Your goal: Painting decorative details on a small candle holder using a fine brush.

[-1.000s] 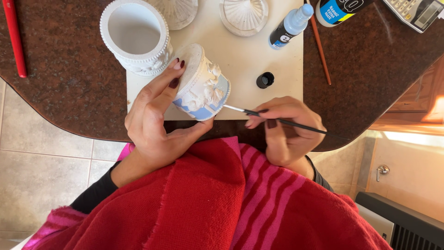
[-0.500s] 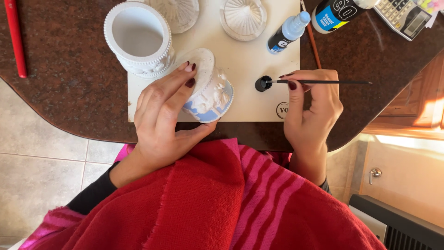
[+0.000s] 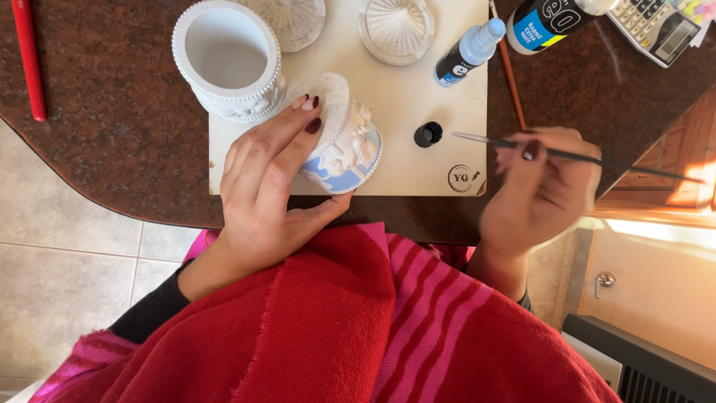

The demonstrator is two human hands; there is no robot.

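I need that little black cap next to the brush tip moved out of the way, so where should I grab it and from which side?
Pinch the black cap across its round rim with two fingertips, coming straight down from above. It sits low and flat on the cream board, so its sides offer little. Approach from the right, where the right hand is nearest; the left hand is holding the small blue-and-white pot.

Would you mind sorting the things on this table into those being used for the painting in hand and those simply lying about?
In use:
- left hand holding the small relief pot, partly painted blue
- right hand holding the thin brush
- black cap near the brush tip
- cream board underneath

Lying about:
- large white pot
- two white lids
- dropper bottle
- red pencil
- calculator
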